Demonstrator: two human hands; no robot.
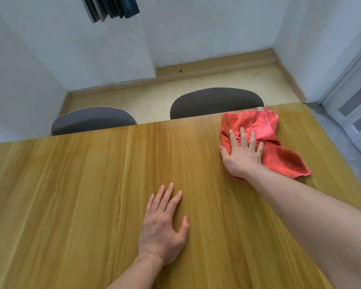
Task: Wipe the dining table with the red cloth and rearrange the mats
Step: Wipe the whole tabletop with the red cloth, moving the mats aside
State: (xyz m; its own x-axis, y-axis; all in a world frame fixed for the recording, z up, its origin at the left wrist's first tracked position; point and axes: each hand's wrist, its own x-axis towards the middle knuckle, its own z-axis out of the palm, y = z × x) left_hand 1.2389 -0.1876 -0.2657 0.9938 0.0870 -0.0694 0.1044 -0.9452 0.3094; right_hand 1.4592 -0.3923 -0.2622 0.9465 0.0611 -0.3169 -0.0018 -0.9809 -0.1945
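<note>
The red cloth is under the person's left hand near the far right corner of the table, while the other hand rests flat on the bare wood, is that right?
Not quite. The head view shows the red cloth under the right hand, not the left. It does lie near the far right corner of the table, and the left hand rests flat on the bare wood.

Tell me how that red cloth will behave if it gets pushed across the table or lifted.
The red cloth looks floppy: it lies rumpled and folded under the flat right hand. It would likely bunch when pushed on the smooth table, and droop if lifted.
</note>
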